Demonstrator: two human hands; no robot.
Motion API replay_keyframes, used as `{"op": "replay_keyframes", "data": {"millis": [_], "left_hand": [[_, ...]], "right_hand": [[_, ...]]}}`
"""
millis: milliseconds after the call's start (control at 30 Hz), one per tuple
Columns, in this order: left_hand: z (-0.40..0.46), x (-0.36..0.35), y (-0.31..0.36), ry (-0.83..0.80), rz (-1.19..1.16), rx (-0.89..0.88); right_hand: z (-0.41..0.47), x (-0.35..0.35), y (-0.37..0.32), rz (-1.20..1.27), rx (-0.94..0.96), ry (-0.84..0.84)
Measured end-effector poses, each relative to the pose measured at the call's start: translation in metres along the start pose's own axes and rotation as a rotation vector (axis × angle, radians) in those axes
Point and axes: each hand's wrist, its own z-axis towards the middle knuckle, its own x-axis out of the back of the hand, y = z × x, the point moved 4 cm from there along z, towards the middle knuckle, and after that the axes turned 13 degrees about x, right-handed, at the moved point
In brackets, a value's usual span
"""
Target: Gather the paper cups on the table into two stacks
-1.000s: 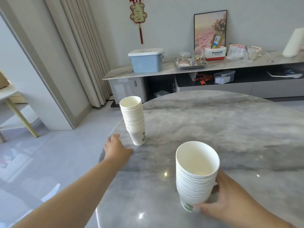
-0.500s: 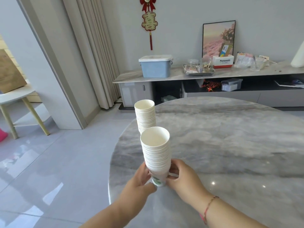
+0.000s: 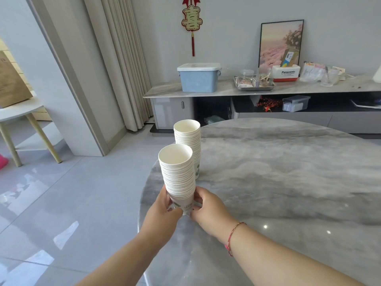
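Two stacks of white paper cups stand near the left edge of the round grey marble table [image 3: 288, 182]. The near stack [image 3: 178, 174] is held at its base between both hands: my left hand [image 3: 165, 211] wraps its left side and my right hand [image 3: 208, 207] pinches its right side. The bottom cup carries a green print. Just behind it stands the far stack [image 3: 188, 139], upright and untouched, its lower part hidden by the near stack.
The table edge curves close to the left of both stacks, with tiled floor below. A low sideboard [image 3: 268, 89] along the back wall carries a blue lidded box [image 3: 199, 79], a metal tray and boxes. A small white stool [image 3: 24, 120] stands at far left.
My right hand slid the near stack from the table's front middle to the left, right in front of the far stack. My left hand left the table and joined on that stack's base.
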Motion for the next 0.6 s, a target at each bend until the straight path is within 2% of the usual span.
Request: {"op": "replay_keyframes", "data": {"millis": [500,600], "left_hand": [[0.012,0.0,-0.009,0.07,0.033,0.042],[0.009,0.002,-0.015,0.133,0.031,0.165]], "right_hand": [[0.005,-0.001,0.001,-0.01,-0.04,-0.023],[0.0,0.003,0.003,-0.041,-0.061,-0.018]]}}
